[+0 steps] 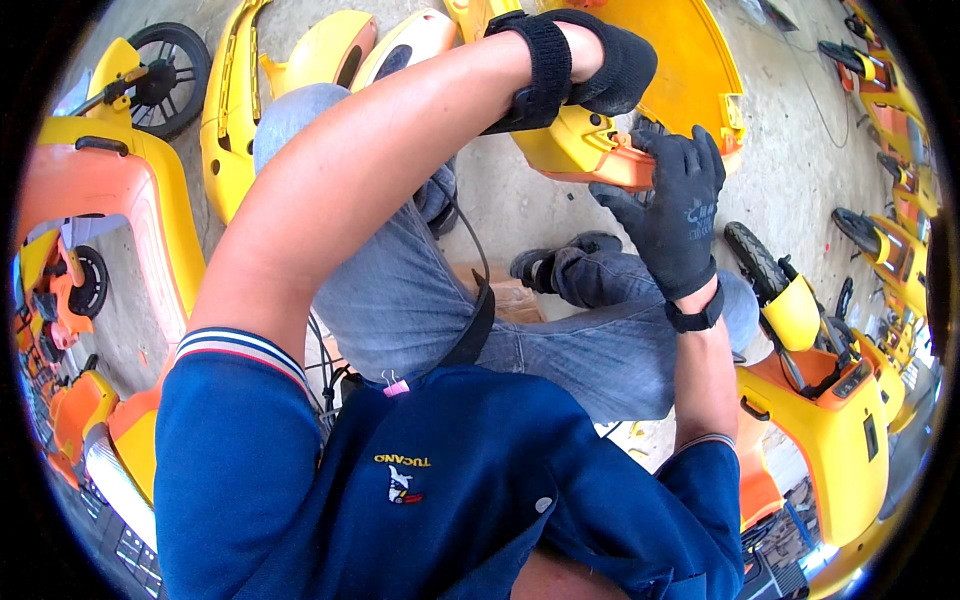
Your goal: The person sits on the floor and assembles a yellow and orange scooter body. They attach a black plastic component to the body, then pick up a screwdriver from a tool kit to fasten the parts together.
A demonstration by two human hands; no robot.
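A large yellow and orange scooter body panel (690, 55), curved like a shell, lies in front of me past my knees. My left hand (615, 75), in a black glove, is bent over its near left part; the fingers are hidden behind the hand. At the panel's near orange edge is my right hand (680, 195), also gloved in black. Its thumb and fingers are curled around that edge, with the thumb on the near side. A black strap circles each wrist.
Other yellow and orange shells (325, 50) lie at the far left, beside a black wheel (168, 80). A yellow scooter body (845, 440) stands at the right, near a black tyre (755, 260). More scooters (905, 260) line the right side. Cables hang by my left knee.
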